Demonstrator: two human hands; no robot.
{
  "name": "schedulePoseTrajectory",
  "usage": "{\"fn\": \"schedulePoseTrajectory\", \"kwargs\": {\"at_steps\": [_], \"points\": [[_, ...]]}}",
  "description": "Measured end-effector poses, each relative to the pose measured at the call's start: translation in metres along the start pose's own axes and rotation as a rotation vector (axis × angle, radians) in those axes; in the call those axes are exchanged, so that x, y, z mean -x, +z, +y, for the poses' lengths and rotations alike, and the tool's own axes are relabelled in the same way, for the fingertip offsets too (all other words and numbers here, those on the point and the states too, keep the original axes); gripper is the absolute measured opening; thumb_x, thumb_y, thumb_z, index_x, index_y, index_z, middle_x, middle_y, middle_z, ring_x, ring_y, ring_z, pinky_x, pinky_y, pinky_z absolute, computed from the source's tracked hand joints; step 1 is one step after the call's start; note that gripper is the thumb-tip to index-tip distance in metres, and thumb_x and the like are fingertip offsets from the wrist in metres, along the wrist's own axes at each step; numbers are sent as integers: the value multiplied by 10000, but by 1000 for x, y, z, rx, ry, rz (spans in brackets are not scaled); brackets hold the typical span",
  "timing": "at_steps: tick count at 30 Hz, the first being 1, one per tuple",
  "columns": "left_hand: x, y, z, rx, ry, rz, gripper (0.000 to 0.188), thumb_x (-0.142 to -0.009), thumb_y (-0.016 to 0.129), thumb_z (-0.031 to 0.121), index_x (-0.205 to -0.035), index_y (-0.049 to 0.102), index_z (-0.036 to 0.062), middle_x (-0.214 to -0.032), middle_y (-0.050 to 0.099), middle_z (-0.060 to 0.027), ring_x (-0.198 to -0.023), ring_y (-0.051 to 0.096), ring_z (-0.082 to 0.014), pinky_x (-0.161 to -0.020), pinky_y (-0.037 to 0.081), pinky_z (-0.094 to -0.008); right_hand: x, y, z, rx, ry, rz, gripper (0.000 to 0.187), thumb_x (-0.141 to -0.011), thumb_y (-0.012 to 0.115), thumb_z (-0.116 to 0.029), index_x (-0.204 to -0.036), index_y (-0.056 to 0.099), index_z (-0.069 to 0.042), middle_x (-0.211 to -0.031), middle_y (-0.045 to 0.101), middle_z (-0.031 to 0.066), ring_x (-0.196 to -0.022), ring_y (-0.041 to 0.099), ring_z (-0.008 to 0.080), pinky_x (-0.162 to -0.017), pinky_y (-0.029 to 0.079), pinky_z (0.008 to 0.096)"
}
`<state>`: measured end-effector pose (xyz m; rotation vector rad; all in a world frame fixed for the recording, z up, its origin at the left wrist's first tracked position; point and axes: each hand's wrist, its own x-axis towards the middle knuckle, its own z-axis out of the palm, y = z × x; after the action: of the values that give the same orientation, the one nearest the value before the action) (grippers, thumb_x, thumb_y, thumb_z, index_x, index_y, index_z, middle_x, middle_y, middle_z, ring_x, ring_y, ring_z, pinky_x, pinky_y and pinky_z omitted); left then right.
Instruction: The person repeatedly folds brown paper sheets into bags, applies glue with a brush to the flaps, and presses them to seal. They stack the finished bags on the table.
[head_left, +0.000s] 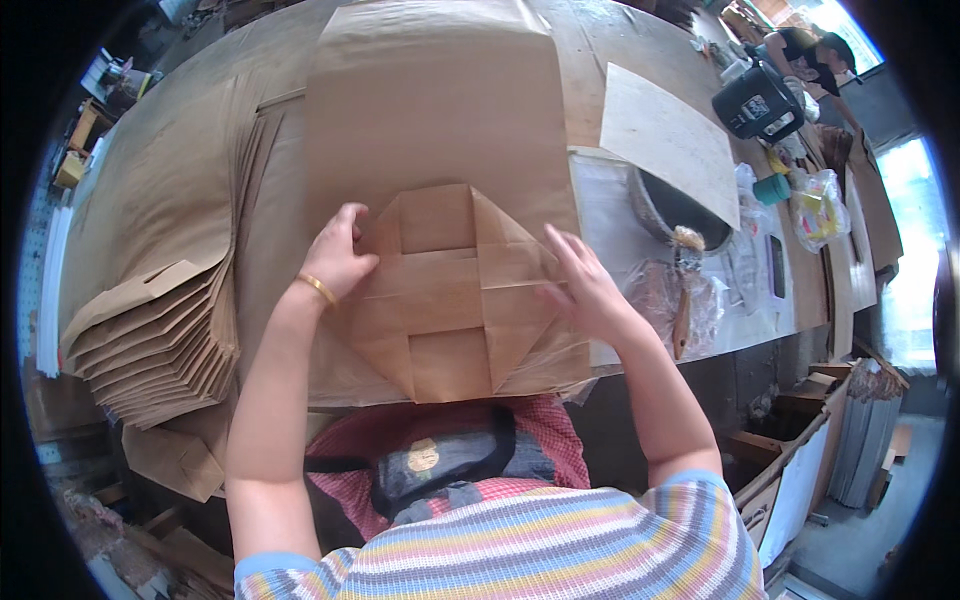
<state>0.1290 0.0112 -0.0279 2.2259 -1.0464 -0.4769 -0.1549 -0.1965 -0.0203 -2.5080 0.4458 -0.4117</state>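
A large brown paper bag (430, 110) lies flat in front of me, its near end folded into an octagonal bottom (440, 293) with flaps lapping over the middle. By the left corner of that bottom is my left hand (343, 250), thumb and fingers apart, with a gold bangle on its wrist. At the opposite corner my right hand (588, 285) is spread, its fingertips slightly smeared by motion. Both hands are at the bottom's side edges; whether they touch the paper is hard to tell. Neither grips anything.
A fanned stack of brown paper bags (160, 330) lies to the left. On the right are a paste brush (685, 290), a dark basin (650, 200) partly under a pale board (665, 140), a phone (776, 266) and a black jug (757, 103). Another person (810, 60) is at the far right.
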Motion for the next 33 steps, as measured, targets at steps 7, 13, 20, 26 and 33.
{"fn": "schedulePoseTrajectory", "kwargs": {"at_steps": [7,13,20,26,33], "points": [[-26,-23,-11,-235,-123,-474,174,-665,664,32,-826,648,-34,-863,652,-174,-764,633,-296,-685,505,-387,-91,-3,31,-230,362,-574,181,-771,709,-92,-924,703,5,-844,693,159,-759,657,251,-686,503,361],[7,0,-20,-379,426,-63,135,-613,647,33,-748,642,22,-792,614,-116,-823,622,-286,-716,513,-366,-65,16,28,133,-285,-216,104,-703,692,-74,-800,675,-41,-778,612,62,-793,619,261,-675,519,376],[53,21,-31,-742,726,312,225,-721,594,92,-916,648,-6,-932,656,-122,-922,643,-276,-798,538,-365,-23,31,4,626,-443,-170,352,-735,601,-111,-1073,636,-18,-952,628,48,-887,619,207,-704,548,300],[97,13,-2,-674,703,-102,380,-805,556,152,-1172,621,76,-1397,479,-155,-1305,437,-321,-1088,349,-485,7,7,-24,581,-427,-460,650,-789,571,-76,-1417,418,-143,-1418,468,79,-1360,383,295,-1081,398,391],[91,-2,0,-209,466,-302,344,-714,566,-12,-1041,651,56,-1362,533,-142,-1312,415,-362,-1088,348,-468,22,2,-26,170,-240,-311,590,-705,617,-23,-1284,532,-96,-1276,533,126,-1208,491,351,-1009,426,432]]}}
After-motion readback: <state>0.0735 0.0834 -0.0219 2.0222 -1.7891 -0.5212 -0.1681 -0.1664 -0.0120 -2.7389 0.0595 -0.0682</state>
